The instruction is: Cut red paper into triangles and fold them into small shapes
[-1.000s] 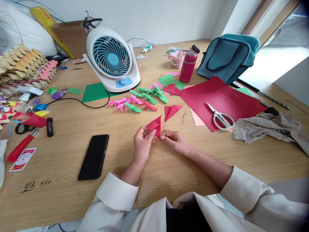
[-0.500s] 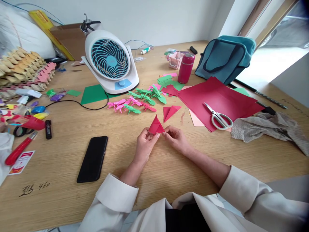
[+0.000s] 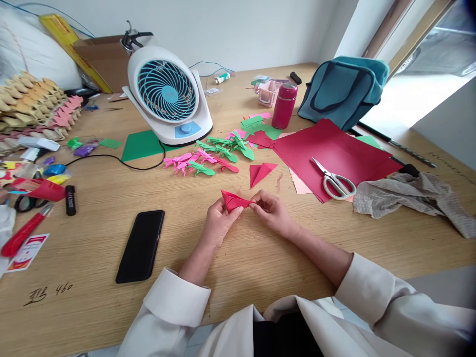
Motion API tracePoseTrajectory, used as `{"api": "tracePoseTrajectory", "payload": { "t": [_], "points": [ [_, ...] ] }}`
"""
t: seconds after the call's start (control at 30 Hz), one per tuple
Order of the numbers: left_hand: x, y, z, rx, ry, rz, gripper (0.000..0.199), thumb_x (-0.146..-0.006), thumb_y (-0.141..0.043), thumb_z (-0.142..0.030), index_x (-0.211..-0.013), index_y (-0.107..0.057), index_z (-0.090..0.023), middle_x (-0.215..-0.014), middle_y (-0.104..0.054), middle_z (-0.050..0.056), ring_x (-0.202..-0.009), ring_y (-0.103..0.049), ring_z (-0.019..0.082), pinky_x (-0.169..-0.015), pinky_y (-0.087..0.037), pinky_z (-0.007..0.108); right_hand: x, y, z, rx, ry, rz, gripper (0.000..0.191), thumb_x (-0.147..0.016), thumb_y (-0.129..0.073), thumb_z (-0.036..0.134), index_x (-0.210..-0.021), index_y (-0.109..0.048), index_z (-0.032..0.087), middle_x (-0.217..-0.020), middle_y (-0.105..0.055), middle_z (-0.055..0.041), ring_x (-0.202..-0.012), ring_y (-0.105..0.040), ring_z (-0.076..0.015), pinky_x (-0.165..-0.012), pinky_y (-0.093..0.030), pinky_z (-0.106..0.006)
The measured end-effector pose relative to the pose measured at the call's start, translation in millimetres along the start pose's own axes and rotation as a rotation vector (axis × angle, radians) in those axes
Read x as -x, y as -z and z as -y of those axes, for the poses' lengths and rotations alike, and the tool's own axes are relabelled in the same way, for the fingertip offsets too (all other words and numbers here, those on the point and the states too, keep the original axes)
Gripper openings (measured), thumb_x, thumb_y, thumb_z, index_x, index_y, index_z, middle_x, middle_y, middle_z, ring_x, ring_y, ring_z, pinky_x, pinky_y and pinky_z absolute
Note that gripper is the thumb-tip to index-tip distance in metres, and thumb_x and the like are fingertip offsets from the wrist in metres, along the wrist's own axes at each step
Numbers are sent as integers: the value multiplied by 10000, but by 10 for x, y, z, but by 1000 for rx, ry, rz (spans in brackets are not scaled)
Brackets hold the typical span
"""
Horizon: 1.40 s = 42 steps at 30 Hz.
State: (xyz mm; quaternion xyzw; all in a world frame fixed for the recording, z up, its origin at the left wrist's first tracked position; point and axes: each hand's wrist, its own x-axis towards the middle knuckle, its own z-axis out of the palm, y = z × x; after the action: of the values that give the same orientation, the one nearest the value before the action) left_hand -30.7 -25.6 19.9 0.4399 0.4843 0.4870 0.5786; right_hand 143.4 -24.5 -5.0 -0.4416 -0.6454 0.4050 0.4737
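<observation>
Between my hands is a folded piece of red paper [image 3: 233, 201], its pointed corner aimed up and to the left. My left hand [image 3: 219, 218] pinches its lower left part, thumb on top. At its right tip, the thumb and fingers of my right hand [image 3: 269, 210] are closed on the paper. Just beyond lies a second folded red paper piece [image 3: 262, 173] on the table. Farther back is a cluster of small green and pink folded paper figures [image 3: 203, 167].
Scissors [image 3: 332, 181] rest on red paper sheets [image 3: 316, 153] at the right, beside a grey cloth [image 3: 390, 196]. A black phone [image 3: 141, 246] lies to the left. Behind stand a fan [image 3: 167, 94], a red flask [image 3: 285, 106] and a teal bag [image 3: 342, 91].
The red paper in my hands has turned: its peak, upright before, now leans left, and it looks flatter. My left hand has shifted slightly left. The view has moved a little.
</observation>
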Motion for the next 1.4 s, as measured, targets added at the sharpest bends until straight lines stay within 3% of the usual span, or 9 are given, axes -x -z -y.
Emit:
{"api": "tracePoseTrajectory", "payload": {
  "t": [0.17, 0.4, 0.7, 1.07, 1.4],
  "points": [
    [35, -27, 22, 33, 105, 43, 292, -600, -838, -342, -763, -710, -138, -691, -663, 12, -613, -561, 104, -518, -493, 209, 5, -59, 44, -244, -93, -11, 311, -855, -663, 486, -798, -576, 192, -711, -524, 13, -636, -459, -119, -590, -378, -256],
    [48, -45, 50, 68, 122, 14, 320, -582, -858, -361, -782, -746, -137, -655, -669, 14, -579, -572, 103, -476, -501, 198, -15, -88, 147, -416, -198, -17, 386, -742, -753, 547, -773, -595, 197, -689, -576, 20, -639, -517, -122, -650, -443, -276],
    [49, -45, 53, 49, 147, 19, 359, -573, -871, -375, -814, -746, -140, -760, -726, 45, -589, -604, 113, -432, -459, 187, -20, -72, 204, -444, -252, -33, 409, -692, -791, 561, -762, -619, 196, -698, -608, 16, -662, -553, -130, -675, -465, -281],
    [42, -53, 34, 27, 146, 48, 339, -574, -868, -394, -761, -742, -142, -672, -692, 34, -559, -596, 113, -395, -414, 173, -13, -45, 225, -431, -236, -1, 413, -721, -760, 584, -735, -606, 202, -673, -633, 8, -646, -581, -138, -655, -478, -291],
    [50, -69, 43, 2, 127, 68, 358, -599, -860, -386, -841, -754, -144, -755, -728, 47, -593, -638, 131, -409, -461, 183, -34, -65, 219, -432, -261, -18, 460, -692, -767, 618, -709, -563, 206, -624, -599, 23, -593, -550, -124, -605, -451, -279]
  ]
}}
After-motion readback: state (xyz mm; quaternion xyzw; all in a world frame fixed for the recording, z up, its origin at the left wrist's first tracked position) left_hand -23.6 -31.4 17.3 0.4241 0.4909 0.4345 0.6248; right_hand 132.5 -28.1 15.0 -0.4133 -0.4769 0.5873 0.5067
